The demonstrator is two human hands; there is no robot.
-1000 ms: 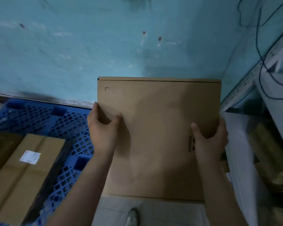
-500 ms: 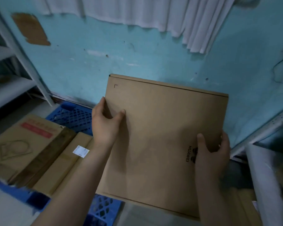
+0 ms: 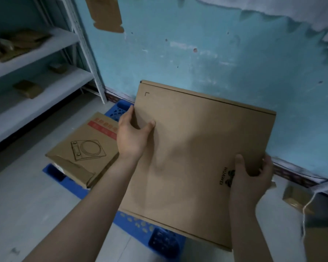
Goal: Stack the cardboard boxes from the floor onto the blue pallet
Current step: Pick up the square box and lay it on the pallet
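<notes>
A flat cardboard box is held in the air at the centre of the frame, gripped at its side edges: the left hand is clamped on the left edge, the right hand on the right edge near the printed logo. Beneath it, the blue pallet is largely hidden, only its corners showing. A printed box is already set on the pallet at centre left. Bare floor lies open at lower left. Items on the shelves at upper left are hard to make out.

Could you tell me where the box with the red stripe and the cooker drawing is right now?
In the head view, the printed box lies flat on the blue pallet, left of the left hand and below the metal shelves.
</notes>
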